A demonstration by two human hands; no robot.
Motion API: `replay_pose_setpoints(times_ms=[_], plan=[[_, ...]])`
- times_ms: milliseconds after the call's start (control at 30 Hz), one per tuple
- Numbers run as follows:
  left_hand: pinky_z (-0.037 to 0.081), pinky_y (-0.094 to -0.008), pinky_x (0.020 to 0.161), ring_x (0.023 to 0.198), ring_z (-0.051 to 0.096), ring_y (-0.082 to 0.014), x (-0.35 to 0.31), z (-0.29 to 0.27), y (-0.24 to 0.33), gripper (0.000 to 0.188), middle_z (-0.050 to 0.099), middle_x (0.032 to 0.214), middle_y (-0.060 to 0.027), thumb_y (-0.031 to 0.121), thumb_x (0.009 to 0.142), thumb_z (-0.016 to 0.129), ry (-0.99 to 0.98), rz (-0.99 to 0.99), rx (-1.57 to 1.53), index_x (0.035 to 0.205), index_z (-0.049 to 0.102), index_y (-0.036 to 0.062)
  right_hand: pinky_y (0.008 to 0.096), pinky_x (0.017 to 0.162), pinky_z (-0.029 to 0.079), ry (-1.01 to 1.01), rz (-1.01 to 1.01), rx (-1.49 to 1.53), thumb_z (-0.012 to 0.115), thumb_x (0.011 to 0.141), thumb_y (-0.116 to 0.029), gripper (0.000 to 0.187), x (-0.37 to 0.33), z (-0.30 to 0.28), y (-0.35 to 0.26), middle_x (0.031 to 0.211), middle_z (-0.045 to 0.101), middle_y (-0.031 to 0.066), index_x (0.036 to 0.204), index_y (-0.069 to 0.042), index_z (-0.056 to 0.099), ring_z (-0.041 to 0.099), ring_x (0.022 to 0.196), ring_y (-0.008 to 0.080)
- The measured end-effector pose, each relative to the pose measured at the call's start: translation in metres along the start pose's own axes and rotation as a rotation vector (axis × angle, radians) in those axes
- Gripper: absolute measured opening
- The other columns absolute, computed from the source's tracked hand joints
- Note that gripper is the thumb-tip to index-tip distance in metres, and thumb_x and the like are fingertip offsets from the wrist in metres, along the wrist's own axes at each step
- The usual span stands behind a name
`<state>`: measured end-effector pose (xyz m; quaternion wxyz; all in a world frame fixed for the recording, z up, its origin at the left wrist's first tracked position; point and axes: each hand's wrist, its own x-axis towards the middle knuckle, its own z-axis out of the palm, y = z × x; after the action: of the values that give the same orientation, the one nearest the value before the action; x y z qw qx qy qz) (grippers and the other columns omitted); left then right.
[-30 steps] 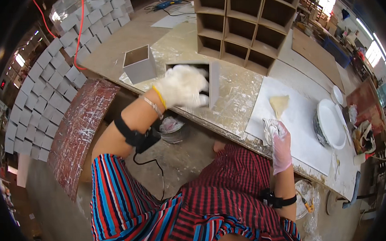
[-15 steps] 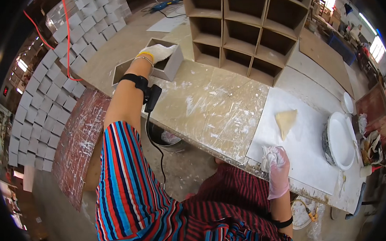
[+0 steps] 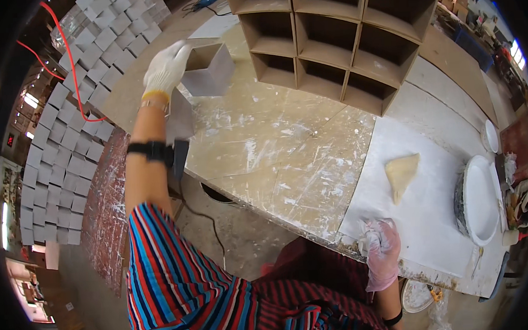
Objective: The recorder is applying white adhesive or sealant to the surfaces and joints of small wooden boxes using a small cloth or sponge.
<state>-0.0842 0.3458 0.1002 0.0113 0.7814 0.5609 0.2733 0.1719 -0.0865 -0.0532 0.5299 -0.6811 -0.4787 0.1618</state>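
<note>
My left hand [image 3: 166,68], in a white knit glove, is over the table's far left with its fingers stretched out. Its fingertips come to the rim of a grey open-topped box [image 3: 214,75]; whether they touch it I cannot tell. A second grey box [image 3: 181,117] stands beside my left wrist, partly hidden by the arm. At the front edge, my right hand [image 3: 385,251], in a thin see-through plastic glove, is closed around a crumpled whitish wad [image 3: 368,234]. Beyond it a folded cream cloth [image 3: 401,176] lies on a white sheet [image 3: 361,204].
A brown shelf of square compartments [image 3: 325,75] stands at the back. To the right are a white basin [image 3: 480,204] and a small white bowl [image 3: 489,135]. Stacked grey-white boxes [image 3: 52,164] rise at the left, near a hanging red cord [image 3: 70,58].
My left hand has come off the box it was over and moved left. Both grey boxes sit at a different angle. My right hand stays at the front edge; the whole view has shifted slightly.
</note>
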Motion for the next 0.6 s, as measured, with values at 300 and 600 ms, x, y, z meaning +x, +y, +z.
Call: replay_pose_setpoints(times_ms=[300,600], plan=[[0.044,-0.0373,0.084,0.099,0.058,-0.031,-0.083,-0.049,-0.05,0.057,0.062,0.107,-0.0164,0.053,0.078,0.053,-0.447,-0.01,0.275,0.116,0.058,0.011,0.0331,0.069,0.047,0.011,-0.028,-0.018,0.057,0.08,-0.004,0.013,0.001,0.003,0.003,0.086,0.058,0.015,0.092,0.002,0.06,0.058,0.077,0.0285],[0.045,-0.0413,0.083,0.094,0.059,-0.0318,-0.078,-0.025,-0.051,0.042,0.064,0.101,-0.0134,0.042,0.08,0.05,-0.363,0.062,0.359,0.104,0.064,0.0112,0.0274,0.073,0.044,0.001,-0.022,-0.001,0.052,0.08,0.004,0.013,-0.001,0.003,0.001,0.086,0.056,0.0095,0.091,0.003,0.059,0.055,0.08,0.0193]])
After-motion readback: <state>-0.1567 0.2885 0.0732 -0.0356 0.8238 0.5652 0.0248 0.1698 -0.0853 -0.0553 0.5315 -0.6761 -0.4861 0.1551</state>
